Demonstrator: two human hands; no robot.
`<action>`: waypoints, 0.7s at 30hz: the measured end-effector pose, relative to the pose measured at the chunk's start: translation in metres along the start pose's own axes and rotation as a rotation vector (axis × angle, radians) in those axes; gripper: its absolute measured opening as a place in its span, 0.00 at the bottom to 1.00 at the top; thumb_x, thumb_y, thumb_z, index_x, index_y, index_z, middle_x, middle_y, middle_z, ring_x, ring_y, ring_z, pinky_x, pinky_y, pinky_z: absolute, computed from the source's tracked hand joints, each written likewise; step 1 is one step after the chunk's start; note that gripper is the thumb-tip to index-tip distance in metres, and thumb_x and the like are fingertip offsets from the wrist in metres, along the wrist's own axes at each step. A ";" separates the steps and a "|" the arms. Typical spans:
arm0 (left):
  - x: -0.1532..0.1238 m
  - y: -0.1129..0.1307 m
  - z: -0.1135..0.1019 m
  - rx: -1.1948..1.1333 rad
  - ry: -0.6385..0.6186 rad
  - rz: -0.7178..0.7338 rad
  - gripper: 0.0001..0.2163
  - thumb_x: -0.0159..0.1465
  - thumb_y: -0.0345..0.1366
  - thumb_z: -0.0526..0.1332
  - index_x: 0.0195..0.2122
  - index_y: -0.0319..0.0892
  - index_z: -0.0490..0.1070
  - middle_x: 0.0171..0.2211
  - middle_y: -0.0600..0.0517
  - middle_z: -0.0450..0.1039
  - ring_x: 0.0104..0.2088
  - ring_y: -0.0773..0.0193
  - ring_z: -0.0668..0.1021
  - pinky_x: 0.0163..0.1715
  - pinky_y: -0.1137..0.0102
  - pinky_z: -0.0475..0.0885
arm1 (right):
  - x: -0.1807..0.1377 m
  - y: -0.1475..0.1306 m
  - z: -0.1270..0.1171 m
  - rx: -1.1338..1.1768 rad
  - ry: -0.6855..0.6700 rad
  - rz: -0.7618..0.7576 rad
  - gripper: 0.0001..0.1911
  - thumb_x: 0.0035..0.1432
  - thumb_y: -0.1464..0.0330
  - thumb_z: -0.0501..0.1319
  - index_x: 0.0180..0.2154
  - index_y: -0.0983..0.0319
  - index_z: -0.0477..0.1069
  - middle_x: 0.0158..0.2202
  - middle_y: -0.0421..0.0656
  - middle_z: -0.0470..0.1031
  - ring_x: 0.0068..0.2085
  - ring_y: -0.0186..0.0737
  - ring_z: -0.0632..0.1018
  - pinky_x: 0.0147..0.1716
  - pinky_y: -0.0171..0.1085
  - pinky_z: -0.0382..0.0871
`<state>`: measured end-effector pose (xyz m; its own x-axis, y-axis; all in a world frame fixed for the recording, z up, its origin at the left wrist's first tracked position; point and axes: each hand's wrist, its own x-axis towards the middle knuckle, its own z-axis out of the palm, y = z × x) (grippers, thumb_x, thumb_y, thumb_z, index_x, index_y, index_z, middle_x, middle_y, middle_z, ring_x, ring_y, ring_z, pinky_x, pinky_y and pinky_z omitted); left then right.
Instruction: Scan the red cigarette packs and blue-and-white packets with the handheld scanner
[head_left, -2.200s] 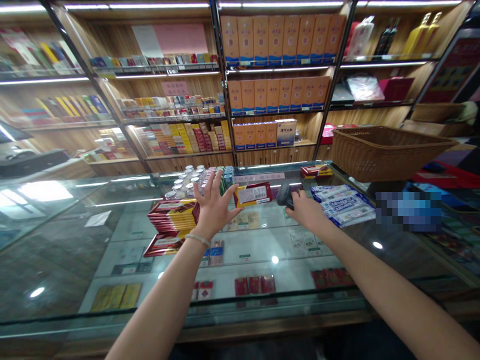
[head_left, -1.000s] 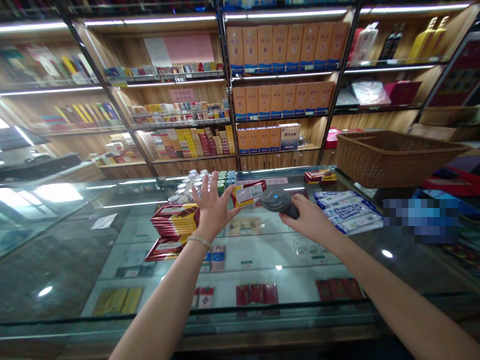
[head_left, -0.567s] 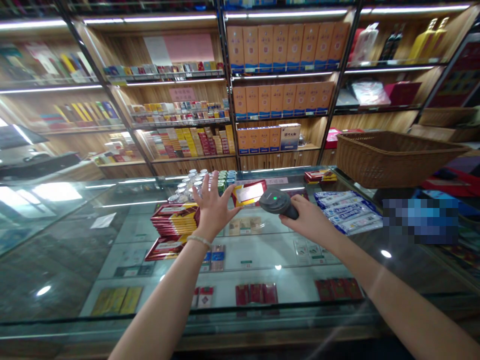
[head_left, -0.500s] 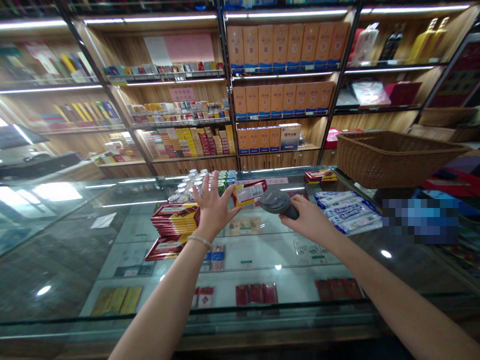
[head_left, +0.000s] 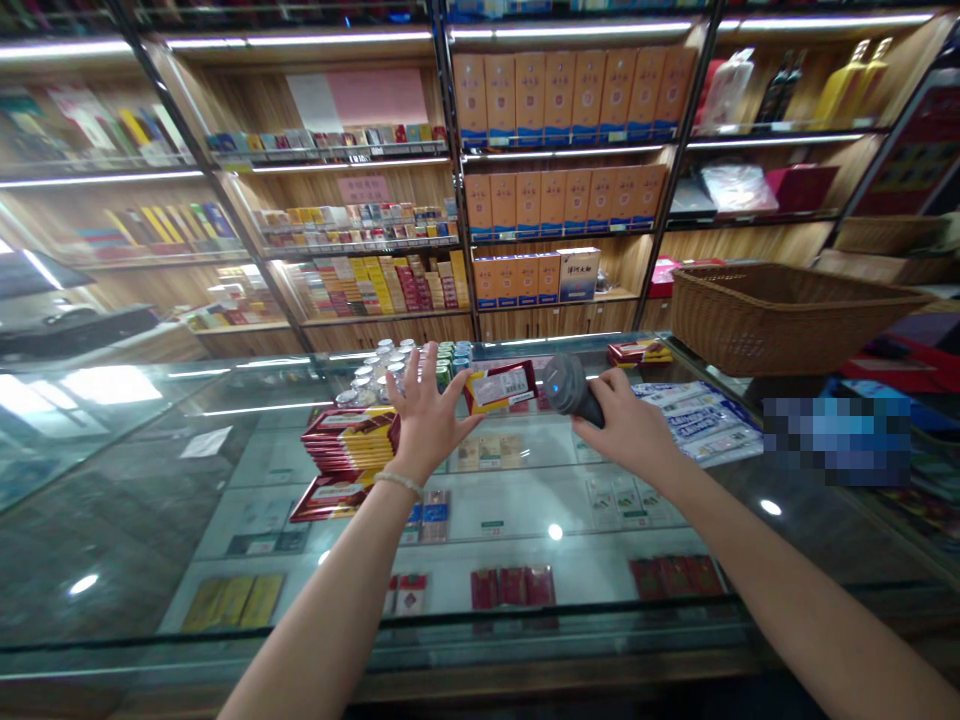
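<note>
My left hand grips the left end of a red and yellow wrapped chocolate bar between thumb and index finger, the other fingers spread. A white label with a barcode faces up on the bar. My right hand is closed around the handle of a dark grey barcode scanner. The scanner's head is just right of the bar, apart from it, with a small blue light on top. Left of my left hand lies a stack of similar bars, with another bar in front.
A glass display counter holds cigarette packs beneath its top. Blue and white packets lie at the right, near a wicker basket. Small round-lidded containers stand behind my left hand. Stocked shelves line the back wall.
My right hand has drawn the scanner to the right, away from the bar, and a blue light now shows on it. My left hand has hardly moved.
</note>
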<state>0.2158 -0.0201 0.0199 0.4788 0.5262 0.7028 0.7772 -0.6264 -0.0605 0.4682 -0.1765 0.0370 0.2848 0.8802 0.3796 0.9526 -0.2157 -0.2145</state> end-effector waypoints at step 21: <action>0.000 0.003 -0.003 -0.086 0.006 -0.012 0.27 0.60 0.53 0.72 0.59 0.52 0.76 0.78 0.40 0.42 0.76 0.34 0.49 0.70 0.34 0.34 | 0.007 0.022 0.041 -0.265 -0.070 0.007 0.16 0.67 0.60 0.61 0.51 0.63 0.70 0.56 0.56 0.68 0.53 0.54 0.75 0.41 0.44 0.75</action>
<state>0.2165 -0.0238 0.0216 0.4674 0.5306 0.7071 0.7444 -0.6677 0.0089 0.4870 -0.1578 -0.0020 0.2918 0.9034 0.3141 0.9481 -0.3165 0.0294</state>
